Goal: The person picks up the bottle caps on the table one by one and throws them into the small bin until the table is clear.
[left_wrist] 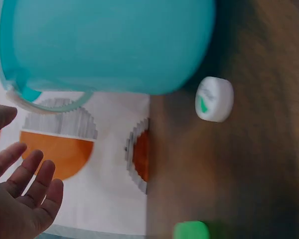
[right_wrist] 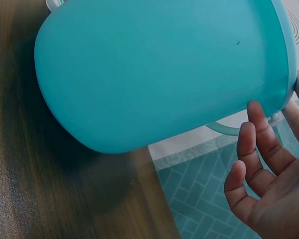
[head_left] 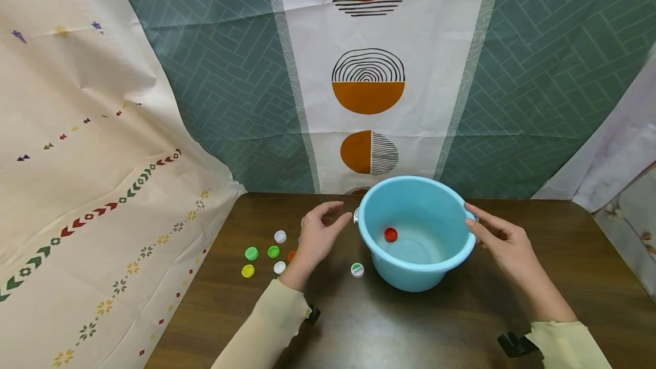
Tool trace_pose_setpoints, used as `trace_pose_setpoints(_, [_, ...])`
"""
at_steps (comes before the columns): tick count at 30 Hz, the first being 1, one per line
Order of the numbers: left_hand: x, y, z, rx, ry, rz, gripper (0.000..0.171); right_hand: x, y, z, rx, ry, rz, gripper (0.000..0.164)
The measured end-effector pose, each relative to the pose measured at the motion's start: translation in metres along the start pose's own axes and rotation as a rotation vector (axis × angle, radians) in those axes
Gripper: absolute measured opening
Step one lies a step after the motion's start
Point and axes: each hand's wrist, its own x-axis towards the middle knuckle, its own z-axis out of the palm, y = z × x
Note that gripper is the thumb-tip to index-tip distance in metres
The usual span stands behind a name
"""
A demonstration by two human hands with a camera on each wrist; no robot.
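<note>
A light blue bucket [head_left: 410,278] stands upright on the dark wooden table, with a red bottle cap [head_left: 391,234] lying inside it. My right hand [head_left: 499,235] is at the bucket's right rim, thumb and forefinger tips on the edge. From the right wrist, that hand's other fingers [right_wrist: 246,142] show loosely bent by the outer wall. Beside the left rim is my left hand [head_left: 320,232], its fingers bent and apart from the bucket, holding nothing. A white cap with a green mark [head_left: 357,270] lies between this hand and the bucket's base.
Left of my left hand lie several loose caps, among them a green cap [head_left: 251,253], a yellow cap [head_left: 248,271] and a white cap [head_left: 280,236]; my hand partly hides others. Patterned cloth [head_left: 230,73] hangs behind the table [head_left: 389,329] and at both sides.
</note>
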Motion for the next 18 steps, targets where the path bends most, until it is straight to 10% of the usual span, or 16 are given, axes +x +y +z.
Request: trace_pose_setpoints(18, [-0.031, -0.041, 0.009, 0.329, -0.342, -0.027, 0.055, -0.001, 0.0, 0.002, 0.009, 0.012, 0.002, 0.049])
